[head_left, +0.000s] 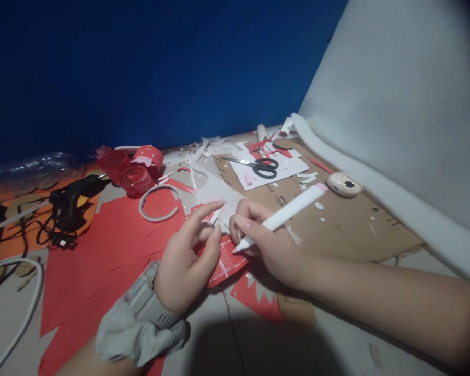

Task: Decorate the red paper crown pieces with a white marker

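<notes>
My right hand (pixel 272 245) is closed round a white marker (pixel 293 209) with a pink end. The marker's tip points down at a red printed piece (pixel 223 263) between my hands. Beside that piece is my left hand (pixel 190 256), its index finger stretched out and its thumb apart, with the other fingers curled behind and partly hidden. Whether those hidden fingers touch the red piece cannot be made out. A grey watch and a grey scrunchie are on my left wrist. Below the hands lies a red scrap (pixel 258 300) with a jagged edge.
Red sheets (pixel 113 250) and a tape ring (pixel 142 203) lie left, near a black glue gun (pixel 68 201) with its cord. Black-handled scissors (pixel 265 167) rest on white paper over cardboard (pixel 360 230). A cream oval device (pixel 343 185) sits right. Red rolls (pixel 137 180) stand by the blue wall.
</notes>
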Demonstrator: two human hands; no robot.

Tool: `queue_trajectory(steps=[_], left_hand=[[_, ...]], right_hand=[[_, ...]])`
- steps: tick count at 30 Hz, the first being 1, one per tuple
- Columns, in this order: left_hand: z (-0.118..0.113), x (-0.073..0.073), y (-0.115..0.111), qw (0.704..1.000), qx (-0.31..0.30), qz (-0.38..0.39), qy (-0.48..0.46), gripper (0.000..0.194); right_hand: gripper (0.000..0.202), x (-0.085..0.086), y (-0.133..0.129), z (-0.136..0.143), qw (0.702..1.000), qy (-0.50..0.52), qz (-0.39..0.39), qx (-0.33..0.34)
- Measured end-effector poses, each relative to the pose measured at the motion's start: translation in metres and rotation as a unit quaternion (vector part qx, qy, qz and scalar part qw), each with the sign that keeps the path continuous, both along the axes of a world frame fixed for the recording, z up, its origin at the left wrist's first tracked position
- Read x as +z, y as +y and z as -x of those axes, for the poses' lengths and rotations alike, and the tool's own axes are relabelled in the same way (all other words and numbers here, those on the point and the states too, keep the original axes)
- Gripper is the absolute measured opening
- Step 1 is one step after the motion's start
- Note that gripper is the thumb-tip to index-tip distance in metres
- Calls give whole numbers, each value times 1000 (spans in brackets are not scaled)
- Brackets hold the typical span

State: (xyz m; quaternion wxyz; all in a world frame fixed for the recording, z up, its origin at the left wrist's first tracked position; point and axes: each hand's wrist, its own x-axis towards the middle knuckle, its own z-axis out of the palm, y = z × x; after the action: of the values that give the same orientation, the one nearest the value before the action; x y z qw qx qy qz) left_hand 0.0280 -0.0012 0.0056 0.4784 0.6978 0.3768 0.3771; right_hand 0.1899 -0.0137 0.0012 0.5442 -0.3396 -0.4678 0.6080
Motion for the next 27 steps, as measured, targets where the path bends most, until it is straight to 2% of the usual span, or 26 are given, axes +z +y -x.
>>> queue_trajectory(steps=[5,12,27], left_hand=[[1,-4,-2,1000,-2,-22,-6,35],[3,-5,-1,1000,-28,-8,2,32],[2,-6,-1,998,-6,-58,29,33]], right_hand=[[30,0,3,1,999,36,22,-15],[29,0,3,2,999,-8,50,-7],[25,-1,4,3,998,-47,32,-19]])
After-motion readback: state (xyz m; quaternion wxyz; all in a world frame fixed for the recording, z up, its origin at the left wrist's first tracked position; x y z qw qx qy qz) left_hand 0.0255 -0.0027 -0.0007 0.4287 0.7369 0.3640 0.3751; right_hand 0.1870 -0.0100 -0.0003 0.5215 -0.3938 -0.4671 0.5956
